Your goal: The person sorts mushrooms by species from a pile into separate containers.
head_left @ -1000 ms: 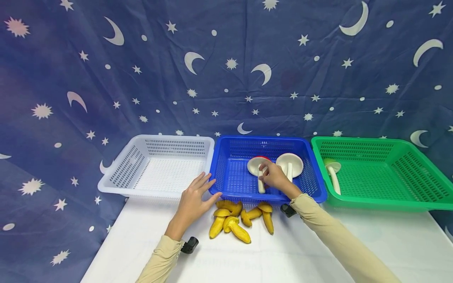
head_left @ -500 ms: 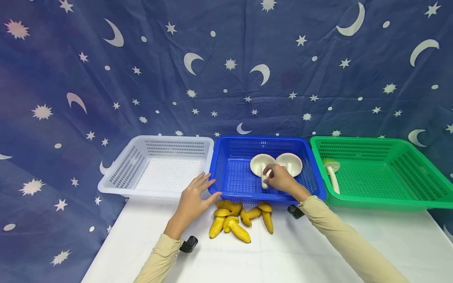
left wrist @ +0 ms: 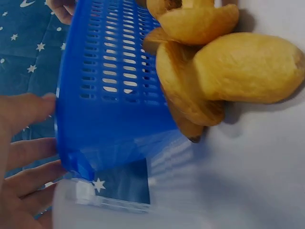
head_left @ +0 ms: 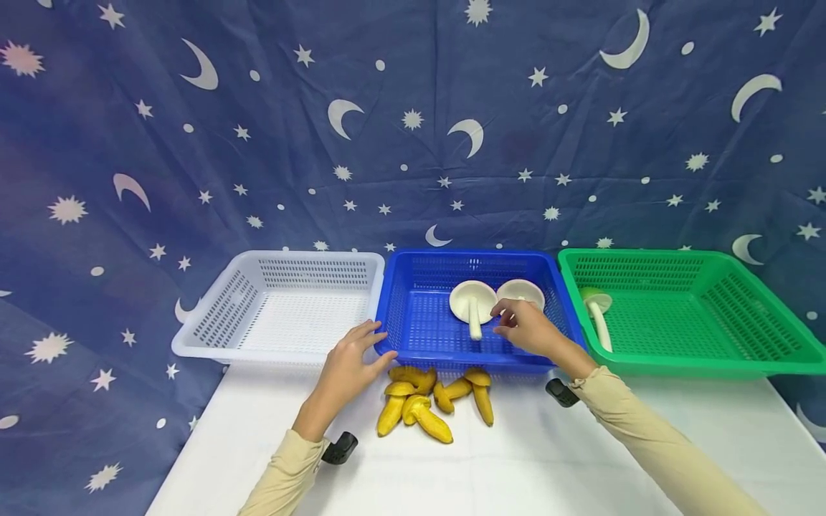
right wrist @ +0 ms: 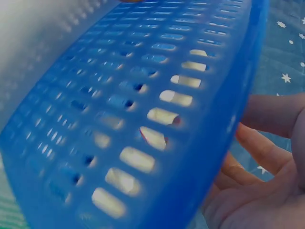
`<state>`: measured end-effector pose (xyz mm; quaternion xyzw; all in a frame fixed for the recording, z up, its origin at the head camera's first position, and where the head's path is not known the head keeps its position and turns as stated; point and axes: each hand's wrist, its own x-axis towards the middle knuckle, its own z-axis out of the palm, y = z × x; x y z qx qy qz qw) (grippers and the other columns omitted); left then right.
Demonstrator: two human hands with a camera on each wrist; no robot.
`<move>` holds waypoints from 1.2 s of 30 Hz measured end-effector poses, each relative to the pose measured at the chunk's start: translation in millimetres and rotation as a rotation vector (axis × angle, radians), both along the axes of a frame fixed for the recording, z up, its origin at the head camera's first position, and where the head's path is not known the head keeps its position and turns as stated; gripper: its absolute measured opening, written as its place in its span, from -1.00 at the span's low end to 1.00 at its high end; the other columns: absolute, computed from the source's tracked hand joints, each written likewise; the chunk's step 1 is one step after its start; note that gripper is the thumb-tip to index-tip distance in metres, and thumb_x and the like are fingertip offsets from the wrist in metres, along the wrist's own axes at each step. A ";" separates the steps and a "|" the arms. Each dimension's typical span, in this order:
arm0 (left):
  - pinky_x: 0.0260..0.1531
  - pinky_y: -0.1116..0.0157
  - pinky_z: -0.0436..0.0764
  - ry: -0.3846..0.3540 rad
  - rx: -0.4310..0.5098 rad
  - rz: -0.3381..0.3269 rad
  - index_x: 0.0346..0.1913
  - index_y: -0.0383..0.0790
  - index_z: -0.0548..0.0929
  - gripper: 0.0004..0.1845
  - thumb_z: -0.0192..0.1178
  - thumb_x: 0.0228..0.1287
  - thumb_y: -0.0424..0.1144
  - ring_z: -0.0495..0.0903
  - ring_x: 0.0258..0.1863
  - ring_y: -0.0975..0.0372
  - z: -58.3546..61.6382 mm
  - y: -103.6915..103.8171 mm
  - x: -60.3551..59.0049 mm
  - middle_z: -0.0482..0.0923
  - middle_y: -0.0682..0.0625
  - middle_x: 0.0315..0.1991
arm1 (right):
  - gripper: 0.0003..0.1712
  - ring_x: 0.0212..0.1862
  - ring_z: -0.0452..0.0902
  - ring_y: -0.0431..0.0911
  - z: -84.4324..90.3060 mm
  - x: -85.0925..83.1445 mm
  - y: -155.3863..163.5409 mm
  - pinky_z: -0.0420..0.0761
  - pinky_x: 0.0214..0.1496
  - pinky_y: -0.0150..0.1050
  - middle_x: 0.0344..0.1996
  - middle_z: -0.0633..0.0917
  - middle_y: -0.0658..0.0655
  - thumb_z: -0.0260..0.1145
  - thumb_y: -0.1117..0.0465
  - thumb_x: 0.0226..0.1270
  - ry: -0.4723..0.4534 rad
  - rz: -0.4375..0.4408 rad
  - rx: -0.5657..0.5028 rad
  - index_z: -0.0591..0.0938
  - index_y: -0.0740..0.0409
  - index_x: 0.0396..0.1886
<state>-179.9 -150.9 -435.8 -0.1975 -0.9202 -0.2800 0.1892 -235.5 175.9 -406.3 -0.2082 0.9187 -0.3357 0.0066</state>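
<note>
Fingers parted and seemingly empty, the right hand [head_left: 532, 330] has released one white-stemmed mushroom [head_left: 474, 315] inside the blue basket [head_left: 426, 315]; that placement looks finished. Left hand [head_left: 348, 367], fingers spread, touches its near-left corner.

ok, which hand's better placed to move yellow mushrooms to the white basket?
Left hand, I'd say: it's near the yellow mushrooms and nearer the white basket; the right hand hangs over the blue basket.

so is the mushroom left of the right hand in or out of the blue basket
In: the mushroom lies underside up inside the blue basket, whose walls surround it.
</note>
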 end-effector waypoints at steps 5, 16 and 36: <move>0.11 0.04 0.49 0.027 0.022 -0.022 -0.11 -0.27 0.71 -0.68 0.38 0.09 -0.18 0.49 0.13 0.00 4.7 0.8 5.7 0.56 -0.15 0.09 | -0.80 -0.35 0.55 -0.07 3.5 12.3 12.1 0.60 -0.32 -0.17 -0.39 0.64 0.12 0.34 0.38 0.16 0.101 0.002 0.016 0.63 0.27 -0.19; -0.11 0.29 0.62 0.180 0.255 -0.212 -0.25 -0.31 0.71 -0.87 0.32 0.08 -0.43 0.65 -0.18 0.14 6.3 1.4 25.2 0.67 -0.03 -0.23 | -0.72 -0.10 0.56 0.16 12.1 45.5 46.7 0.58 -0.11 0.09 -0.18 0.61 0.26 0.36 0.34 0.16 0.301 -0.062 0.090 0.61 0.33 -0.11; -0.49 0.29 0.64 -0.055 0.240 0.011 -0.27 -0.17 0.73 -0.80 0.38 -0.03 -0.41 0.63 -0.33 0.20 -18.3 19.6 60.8 0.67 0.11 -0.28 | -0.39 0.26 0.16 0.43 -29.3 63.3 90.2 0.18 0.12 0.44 0.24 0.32 0.49 0.27 -0.01 0.30 0.406 -0.184 0.200 0.48 0.34 0.18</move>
